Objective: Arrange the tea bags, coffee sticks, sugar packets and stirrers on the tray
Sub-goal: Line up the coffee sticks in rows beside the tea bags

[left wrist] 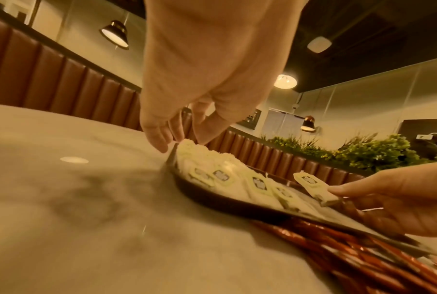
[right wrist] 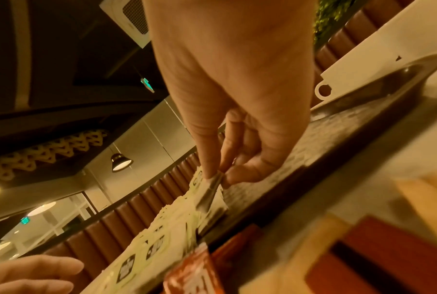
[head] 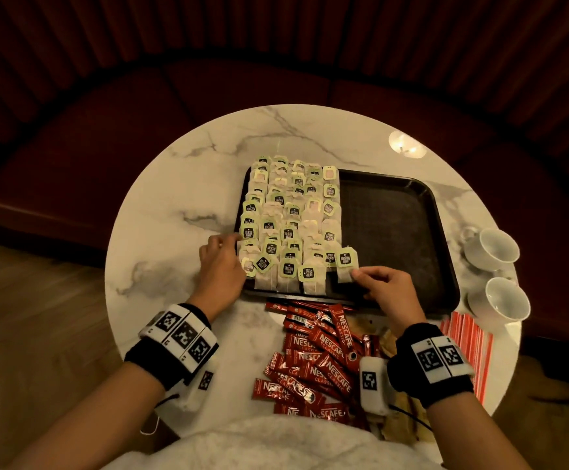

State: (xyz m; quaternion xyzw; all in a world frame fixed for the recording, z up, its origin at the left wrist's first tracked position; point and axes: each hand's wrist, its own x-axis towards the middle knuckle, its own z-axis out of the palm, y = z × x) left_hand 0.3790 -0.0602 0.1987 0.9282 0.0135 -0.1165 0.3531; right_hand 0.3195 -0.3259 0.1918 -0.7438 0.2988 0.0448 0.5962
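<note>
A black tray (head: pixel 388 225) lies on a round marble table (head: pixel 174 198). Rows of green-tagged tea bags (head: pixel 286 225) cover its left half; the right half is bare. My right hand (head: pixel 356 274) pinches one tea bag (head: pixel 346 262) between thumb and fingers, low over the tray's near middle, beside the last column. The pinch also shows in the right wrist view, where the right hand (right wrist: pixel 218 177) holds the tea bag (right wrist: pixel 209 195). My left hand (head: pixel 232 239) reaches to the tray's left edge, its fingertips (left wrist: pixel 162 147) touching the outer tea bags.
Red coffee sticks (head: pixel 313 361) lie heaped in front of the tray. Brown sugar packets (head: pixel 389 340) sit partly under my right wrist. Red-and-white stirrers (head: pixel 469 347) lie at the near right. Two white cups (head: pixel 490 249) (head: pixel 507 300) stand by the tray's right side. A red booth seat curves behind.
</note>
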